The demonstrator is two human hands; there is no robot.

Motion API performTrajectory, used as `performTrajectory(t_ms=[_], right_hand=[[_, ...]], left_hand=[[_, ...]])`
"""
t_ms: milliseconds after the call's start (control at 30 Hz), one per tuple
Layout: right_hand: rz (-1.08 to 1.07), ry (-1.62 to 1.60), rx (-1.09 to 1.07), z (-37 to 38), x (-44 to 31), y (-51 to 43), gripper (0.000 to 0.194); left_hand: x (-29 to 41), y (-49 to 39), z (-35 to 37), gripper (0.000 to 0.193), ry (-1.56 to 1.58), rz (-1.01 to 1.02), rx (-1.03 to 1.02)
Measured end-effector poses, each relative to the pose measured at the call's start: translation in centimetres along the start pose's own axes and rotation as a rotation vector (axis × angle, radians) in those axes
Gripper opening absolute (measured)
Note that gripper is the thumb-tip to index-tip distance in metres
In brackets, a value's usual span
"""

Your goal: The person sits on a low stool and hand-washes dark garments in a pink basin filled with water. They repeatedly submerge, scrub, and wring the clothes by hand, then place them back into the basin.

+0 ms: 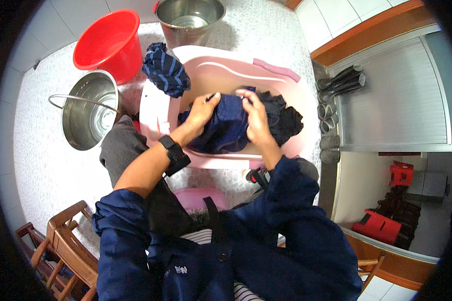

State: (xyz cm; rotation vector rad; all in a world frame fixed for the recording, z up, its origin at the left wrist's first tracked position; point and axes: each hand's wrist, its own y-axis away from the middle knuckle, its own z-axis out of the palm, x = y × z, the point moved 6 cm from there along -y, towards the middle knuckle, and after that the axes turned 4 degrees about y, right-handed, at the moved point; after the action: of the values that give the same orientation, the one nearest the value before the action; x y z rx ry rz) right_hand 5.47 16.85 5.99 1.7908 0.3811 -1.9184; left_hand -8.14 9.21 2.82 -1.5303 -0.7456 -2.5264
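A pink plastic tub (158, 109) stands on the floor before me with murky water in it. My left hand (203, 113) grips the left upper part of a navy blue cloth garment (228, 120), its thumb on top. At the garment's right upper edge is my right hand (254, 113), thumb and fingers curled at the fabric. The garment hangs down into the tub. To its right lies a heap of black cloth (282, 116). A bunched blue-striped dark cloth (166, 70) rests over the tub's upper left rim.
A red plastic bucket (109, 41) and two metal pails (90, 113), the other metal pail (190, 22) behind the tub, stand around it. Boots (341, 82) and several shoes (328, 124) line the right side by a sliding door. A wooden chair (66, 240) stands at lower left.
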Motion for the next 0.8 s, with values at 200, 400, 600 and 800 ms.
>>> performTrajectory(t_ms=[200, 400, 600, 800], right_hand=[[-0.615, 0.702, -0.059, 7.1, -6.9, 6.0, 0.029], [-0.420, 0.961, 0.172, 3.8, -4.6, 2.5, 0.014], [-0.570, 0.896, -0.021, 6.6, -4.1, 5.5, 0.019], [-0.438, 0.920, 0.245, 3.8, -5.4, 3.0, 0.015]], left_hand=[[-1.6, 0.5, 2.0, 0.035, 0.465, 0.004, -0.065], [-5.8, 2.6, 4.1, 0.049, 0.242, -0.462, 0.095], [-4.6, 1.4, 3.4, 0.033, 0.675, -0.266, -0.072], [-8.2, 2.3, 3.3, 0.048, 0.546, -0.610, 0.175]])
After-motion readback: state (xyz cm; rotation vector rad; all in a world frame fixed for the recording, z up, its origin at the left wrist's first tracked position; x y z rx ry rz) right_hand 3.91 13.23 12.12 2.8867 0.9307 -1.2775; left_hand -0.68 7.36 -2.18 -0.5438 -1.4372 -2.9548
